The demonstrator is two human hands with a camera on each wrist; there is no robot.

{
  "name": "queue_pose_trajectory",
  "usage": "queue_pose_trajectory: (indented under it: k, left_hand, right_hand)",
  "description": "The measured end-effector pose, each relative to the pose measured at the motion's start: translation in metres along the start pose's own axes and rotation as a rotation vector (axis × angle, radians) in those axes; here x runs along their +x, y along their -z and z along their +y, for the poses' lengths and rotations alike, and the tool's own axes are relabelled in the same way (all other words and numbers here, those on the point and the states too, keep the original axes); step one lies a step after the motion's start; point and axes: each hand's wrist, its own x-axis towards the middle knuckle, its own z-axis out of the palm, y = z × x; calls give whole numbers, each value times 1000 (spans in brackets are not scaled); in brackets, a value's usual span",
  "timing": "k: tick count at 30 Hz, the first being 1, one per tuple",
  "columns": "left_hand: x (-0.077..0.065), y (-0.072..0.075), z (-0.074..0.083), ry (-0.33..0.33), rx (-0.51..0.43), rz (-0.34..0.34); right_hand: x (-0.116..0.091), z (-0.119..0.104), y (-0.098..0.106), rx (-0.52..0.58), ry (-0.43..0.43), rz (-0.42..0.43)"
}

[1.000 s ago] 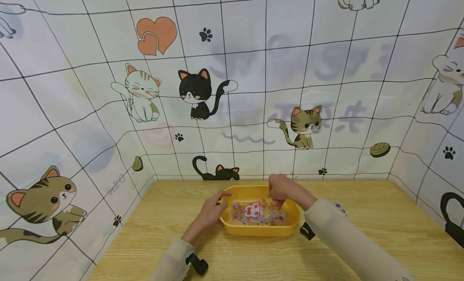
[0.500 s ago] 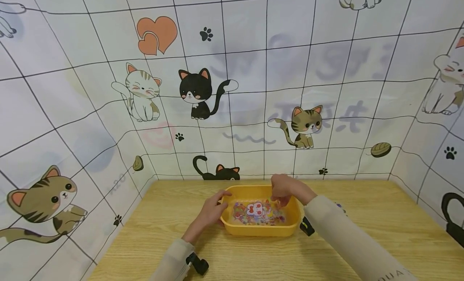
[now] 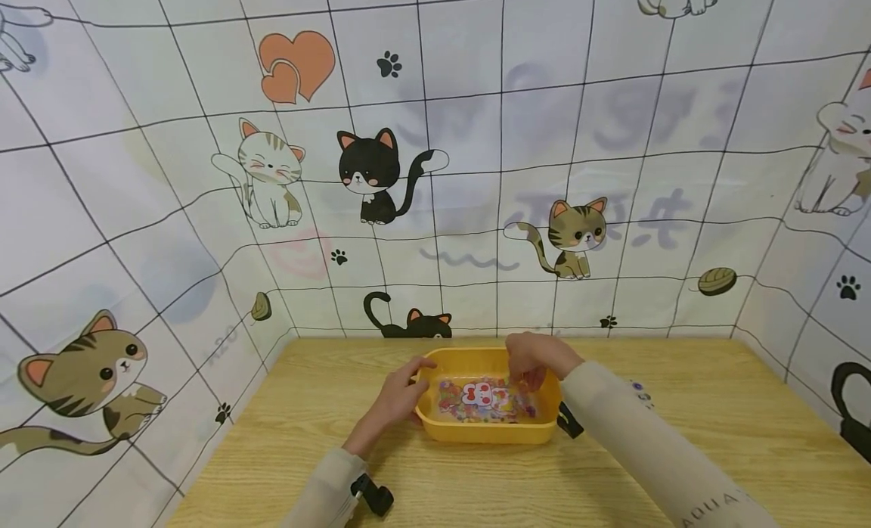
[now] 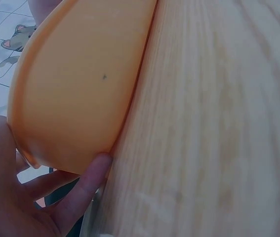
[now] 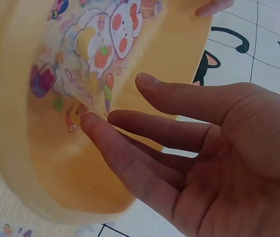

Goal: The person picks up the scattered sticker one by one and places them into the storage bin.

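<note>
A yellow plastic basin (image 3: pixel 486 433) stands on the table, with a heap of colourful stickers (image 3: pixel 452 407) inside. Among them lies a clear sheet printed with a white bunny (image 3: pixel 478 394), larger in the right wrist view. My left hand (image 3: pixel 398 392) grips the basin's left end; in the left wrist view one fingertip (image 4: pixel 101 160) presses the outer wall low down. Inside the basin's right end is my right hand (image 3: pixel 534 358). Its fingers are fairly straight, thumb apart from them, fingertips (image 5: pixel 88 121) right at the edge of the clear sheet.
Small stickers (image 3: pixel 640 394) lie on the wooden table (image 3: pixel 306 437) right of the basin, partly behind the right sleeve. A cat-printed sheet (image 3: pixel 463 195) hangs behind the table. A black looped object (image 3: pixel 853 407) is at the far right.
My right hand lifts slightly off the stickers and shifts right, then comes back left and lower. The bunny sheet moves a little in the basin. My left hand stays at the basin's end.
</note>
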Motion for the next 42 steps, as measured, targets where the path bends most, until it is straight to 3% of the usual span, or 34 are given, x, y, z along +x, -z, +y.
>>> queue_pose_trajectory:
  k: [13,26,42]
  left_hand:
    - [2,-2,-2,15,-33,-20]
    - [-3,-4,-3,17,-42,-25]
    - [-1,-2,-2,15,-26,-3]
  right_hand:
    - [5,2,-4,-127,-16,-28]
    - [6,7,-15,-108,-26,-45]
    - [3,4,-13,-96,-75,47]
